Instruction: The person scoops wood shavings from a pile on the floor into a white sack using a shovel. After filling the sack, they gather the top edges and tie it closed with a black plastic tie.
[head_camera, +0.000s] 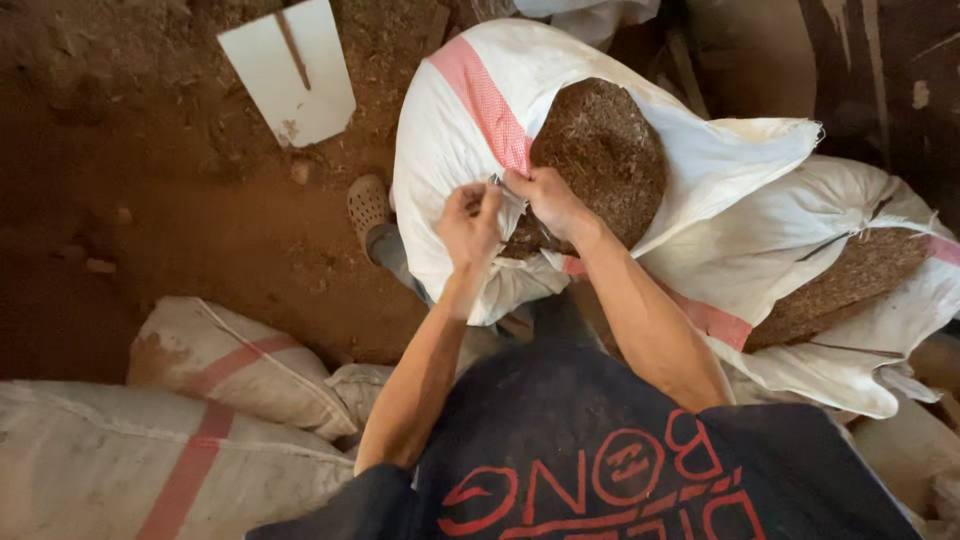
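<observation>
A white woven sack (450, 150) with a pink stripe stands before me, its mouth open on brown fibrous material (600, 150). My left hand (468, 224) pinches the sack's near rim, fingers closed on the cloth. My right hand (545, 198) grips the same rim just to the right, next to the brown filling. Both hands almost touch each other at the sack's edge.
A second open sack (850, 290) of brown material lies to the right. Filled, closed sacks (230, 360) lie at lower left. A white flat board (290, 70) rests on the red dirt floor (150, 200). My sandalled foot (366, 205) stands left of the sack.
</observation>
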